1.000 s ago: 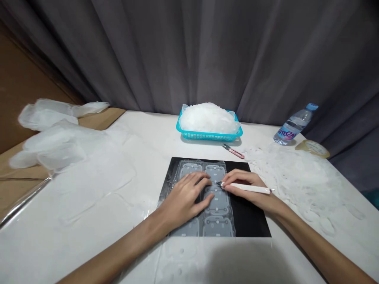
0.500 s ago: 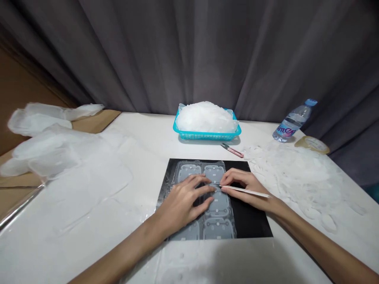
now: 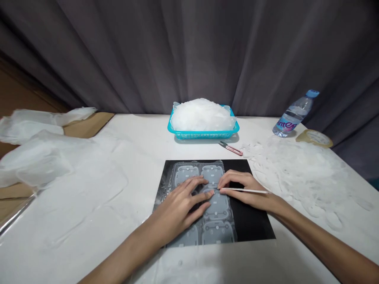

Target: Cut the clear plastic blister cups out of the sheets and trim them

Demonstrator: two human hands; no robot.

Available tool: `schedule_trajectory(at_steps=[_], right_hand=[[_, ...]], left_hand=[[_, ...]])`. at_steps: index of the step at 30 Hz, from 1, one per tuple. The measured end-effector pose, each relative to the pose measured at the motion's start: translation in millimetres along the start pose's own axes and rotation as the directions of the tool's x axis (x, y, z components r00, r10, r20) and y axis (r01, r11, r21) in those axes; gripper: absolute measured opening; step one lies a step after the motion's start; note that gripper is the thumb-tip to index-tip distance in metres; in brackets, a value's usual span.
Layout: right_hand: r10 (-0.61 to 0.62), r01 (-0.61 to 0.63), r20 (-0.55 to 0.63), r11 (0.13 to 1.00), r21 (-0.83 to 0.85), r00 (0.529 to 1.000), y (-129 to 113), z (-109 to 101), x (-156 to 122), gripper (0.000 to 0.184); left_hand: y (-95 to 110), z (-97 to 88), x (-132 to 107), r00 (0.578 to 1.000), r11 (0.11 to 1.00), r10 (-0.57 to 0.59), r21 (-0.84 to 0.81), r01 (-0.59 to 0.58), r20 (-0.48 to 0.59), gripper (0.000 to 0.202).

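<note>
A clear plastic sheet (image 3: pixel 214 202) carrying several translucent rounded-rectangle pieces lies on a black mat (image 3: pixel 248 221). My left hand (image 3: pixel 183 201) rests on the sheet with its fingers spread, pressing near the middle column gap. Pinched in my right hand (image 3: pixel 245 188) is a slim white pen-like tool (image 3: pixel 245 190). Its thin tip meets the sheet close to my left fingertips, between an upper and a lower piece; the exact kind of tip is too small to tell. My left hand covers part of the left column of pieces.
Behind the mat are pink-handled thread snips (image 3: pixel 232 149) and a turquoise basket (image 3: pixel 204 135) heaped with translucent white pieces. To the right lie thin clear scraps (image 3: pixel 310 177), a water bottle (image 3: pixel 291 116) and a tape roll (image 3: pixel 315 139). Filmy sheets (image 3: pixel 38 157) and cardboard (image 3: pixel 89 124) occupy the left.
The view has shifted slightly. The tool in my right hand now lies flatter, its tip a little lower on the sheet. My left hand stays spread on the sheet.
</note>
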State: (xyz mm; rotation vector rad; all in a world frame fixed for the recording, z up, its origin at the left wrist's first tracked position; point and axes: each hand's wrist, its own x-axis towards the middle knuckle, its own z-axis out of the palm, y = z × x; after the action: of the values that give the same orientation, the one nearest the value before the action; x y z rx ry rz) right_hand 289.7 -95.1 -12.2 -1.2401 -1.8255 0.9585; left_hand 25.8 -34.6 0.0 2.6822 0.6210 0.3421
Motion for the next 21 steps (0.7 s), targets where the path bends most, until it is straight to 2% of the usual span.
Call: schedule_trajectory(at_steps=[11,16,21], right_hand=[[-0.120,0.126,0.061,0.985,-0.114,0.991,-1.1,6.0,-1.7,0.015],[-0.265,0.280,0.092,0.928,-0.248,0.960,-6.2,4.1,-2.9,0.012],[-0.320,0.342,0.121,0.864,-0.371,0.940,-3.7,2.0,-5.5,0.014]], left_hand=[[1.0,-5.0,0.8,0.999,0.999,0.021,0.049,-0.023,0.033,0.038],[1.3,-3.1,-1.2,0.999,0.998,0.031,0.054,-0.032,0.016,0.037],[-1.4,1.2,-4.7,1.000,0.999,-0.007,0.053,0.007,0.007,0.037]])
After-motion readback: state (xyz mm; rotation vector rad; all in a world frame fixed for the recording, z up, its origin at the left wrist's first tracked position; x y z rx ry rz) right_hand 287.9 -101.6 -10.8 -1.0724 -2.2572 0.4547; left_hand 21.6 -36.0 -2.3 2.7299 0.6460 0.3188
